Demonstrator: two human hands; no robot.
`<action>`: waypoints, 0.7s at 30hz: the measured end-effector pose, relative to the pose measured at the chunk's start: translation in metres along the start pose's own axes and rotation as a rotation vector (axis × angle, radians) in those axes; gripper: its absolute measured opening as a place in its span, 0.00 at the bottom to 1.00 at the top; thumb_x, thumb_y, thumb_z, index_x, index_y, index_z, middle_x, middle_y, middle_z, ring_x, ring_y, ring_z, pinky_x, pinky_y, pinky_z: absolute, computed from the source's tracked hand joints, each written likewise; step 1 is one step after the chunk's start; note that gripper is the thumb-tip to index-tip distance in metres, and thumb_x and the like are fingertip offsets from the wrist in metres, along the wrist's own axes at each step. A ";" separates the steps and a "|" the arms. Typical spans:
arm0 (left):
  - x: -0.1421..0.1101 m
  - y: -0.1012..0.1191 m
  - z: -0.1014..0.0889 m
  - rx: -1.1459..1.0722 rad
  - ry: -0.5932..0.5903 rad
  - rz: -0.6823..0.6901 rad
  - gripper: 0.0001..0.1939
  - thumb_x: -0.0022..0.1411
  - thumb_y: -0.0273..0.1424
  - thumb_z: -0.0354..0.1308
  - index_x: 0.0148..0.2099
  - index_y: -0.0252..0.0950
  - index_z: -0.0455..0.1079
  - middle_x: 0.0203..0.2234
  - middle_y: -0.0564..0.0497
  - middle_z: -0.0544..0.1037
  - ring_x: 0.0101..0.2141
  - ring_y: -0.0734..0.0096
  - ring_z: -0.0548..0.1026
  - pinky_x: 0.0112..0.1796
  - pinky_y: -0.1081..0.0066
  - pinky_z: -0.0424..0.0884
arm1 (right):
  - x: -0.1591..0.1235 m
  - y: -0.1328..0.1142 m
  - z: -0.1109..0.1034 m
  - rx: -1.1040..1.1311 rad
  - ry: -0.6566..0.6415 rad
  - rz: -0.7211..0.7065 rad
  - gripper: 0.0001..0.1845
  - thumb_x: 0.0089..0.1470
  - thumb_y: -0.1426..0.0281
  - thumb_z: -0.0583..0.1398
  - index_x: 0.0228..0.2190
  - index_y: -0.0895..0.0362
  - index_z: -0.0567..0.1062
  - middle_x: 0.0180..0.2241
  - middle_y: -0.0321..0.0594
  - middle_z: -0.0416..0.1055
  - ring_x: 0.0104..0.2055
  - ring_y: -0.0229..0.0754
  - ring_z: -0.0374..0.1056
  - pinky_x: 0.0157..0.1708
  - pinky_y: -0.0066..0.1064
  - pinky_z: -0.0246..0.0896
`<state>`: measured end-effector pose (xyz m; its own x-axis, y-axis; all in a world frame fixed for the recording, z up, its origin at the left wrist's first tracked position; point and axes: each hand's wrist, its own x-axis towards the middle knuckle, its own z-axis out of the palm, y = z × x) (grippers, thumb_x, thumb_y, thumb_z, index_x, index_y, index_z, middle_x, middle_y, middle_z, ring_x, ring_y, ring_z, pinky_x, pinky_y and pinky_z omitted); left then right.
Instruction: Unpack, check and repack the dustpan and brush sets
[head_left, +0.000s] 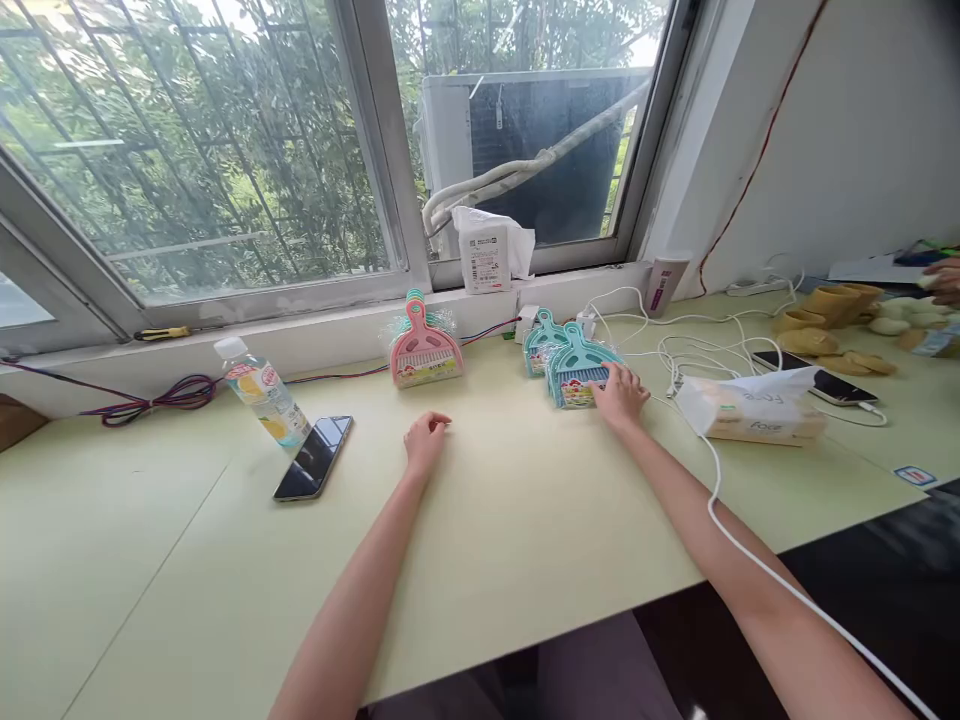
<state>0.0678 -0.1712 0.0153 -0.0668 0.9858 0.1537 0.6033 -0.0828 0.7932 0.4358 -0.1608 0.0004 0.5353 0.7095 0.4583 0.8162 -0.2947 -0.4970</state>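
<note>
My right hand (622, 394) is on the right edge of a teal mini dustpan and brush set (579, 366) in clear wrapping, its thumb at the front and its fingers bent over the side. Just behind it, to the left, stands a second group of teal dustpan sets (538, 345), partly hidden. Farther left, a pink dustpan and brush set (424, 350) leans upright near the sill, with teal edges showing behind it. My left hand (426, 440) rests on the table in front of the pink set, fingers curled together, apart from it and holding nothing visible.
Left on the table (480, 560) are a drink bottle (268, 398) and a phone (315, 458). At right lie a tissue pack (754, 408), white cables (697, 345), another phone (814, 377) and a paper cup (666, 285). Another person's hand (943, 280) shows at the far right.
</note>
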 end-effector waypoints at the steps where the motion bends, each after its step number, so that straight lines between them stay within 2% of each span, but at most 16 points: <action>1: 0.000 0.000 0.000 -0.003 -0.004 0.006 0.11 0.58 0.26 0.49 0.34 0.41 0.72 0.38 0.53 0.80 0.43 0.63 0.75 0.52 0.61 0.62 | 0.001 0.001 -0.001 -0.010 0.001 0.007 0.22 0.57 0.65 0.56 0.53 0.55 0.67 0.59 0.51 0.62 0.61 0.55 0.52 0.55 0.54 0.47; 4: -0.001 0.000 -0.001 -0.007 -0.018 0.017 0.10 0.58 0.26 0.49 0.34 0.41 0.72 0.38 0.52 0.80 0.43 0.64 0.75 0.51 0.61 0.62 | 0.008 0.008 -0.006 -0.015 0.017 0.081 0.20 0.59 0.64 0.53 0.52 0.55 0.68 0.56 0.53 0.64 0.58 0.57 0.55 0.52 0.54 0.49; 8: -0.001 0.001 -0.001 -0.002 -0.034 0.018 0.11 0.58 0.26 0.49 0.34 0.41 0.72 0.38 0.53 0.80 0.42 0.65 0.76 0.51 0.63 0.63 | 0.018 0.023 -0.011 -0.023 0.008 0.169 0.22 0.56 0.66 0.53 0.53 0.57 0.67 0.56 0.56 0.62 0.58 0.59 0.55 0.49 0.53 0.52; 12: 0.000 0.000 0.000 0.011 -0.042 0.023 0.11 0.57 0.27 0.48 0.34 0.41 0.72 0.38 0.53 0.80 0.42 0.65 0.75 0.50 0.63 0.64 | 0.020 0.030 -0.013 -0.077 -0.056 0.114 0.26 0.57 0.67 0.52 0.57 0.60 0.61 0.55 0.59 0.62 0.56 0.58 0.59 0.50 0.50 0.53; 16: 0.000 -0.001 0.001 0.026 -0.035 0.031 0.10 0.57 0.27 0.48 0.34 0.41 0.72 0.38 0.53 0.80 0.42 0.65 0.75 0.49 0.64 0.64 | 0.022 0.025 -0.020 -0.096 -0.089 0.091 0.28 0.59 0.65 0.52 0.60 0.61 0.59 0.52 0.59 0.67 0.53 0.57 0.64 0.49 0.46 0.55; 18: -0.001 -0.001 0.002 0.029 -0.032 0.041 0.10 0.57 0.27 0.48 0.34 0.41 0.72 0.38 0.52 0.79 0.42 0.65 0.75 0.48 0.65 0.65 | 0.022 0.022 -0.026 -0.096 -0.154 0.109 0.28 0.60 0.62 0.52 0.59 0.59 0.63 0.49 0.56 0.71 0.50 0.56 0.67 0.45 0.43 0.59; 21: -0.002 -0.001 0.003 0.022 -0.048 0.080 0.11 0.57 0.27 0.48 0.35 0.40 0.72 0.37 0.52 0.79 0.41 0.66 0.75 0.46 0.67 0.67 | 0.022 0.018 -0.032 -0.172 -0.219 0.102 0.23 0.61 0.60 0.52 0.54 0.55 0.72 0.44 0.53 0.75 0.47 0.55 0.70 0.42 0.40 0.60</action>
<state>0.0701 -0.1729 0.0125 0.0202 0.9821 0.1874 0.6229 -0.1589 0.7660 0.4690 -0.1709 0.0255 0.5720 0.7864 0.2333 0.7954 -0.4623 -0.3920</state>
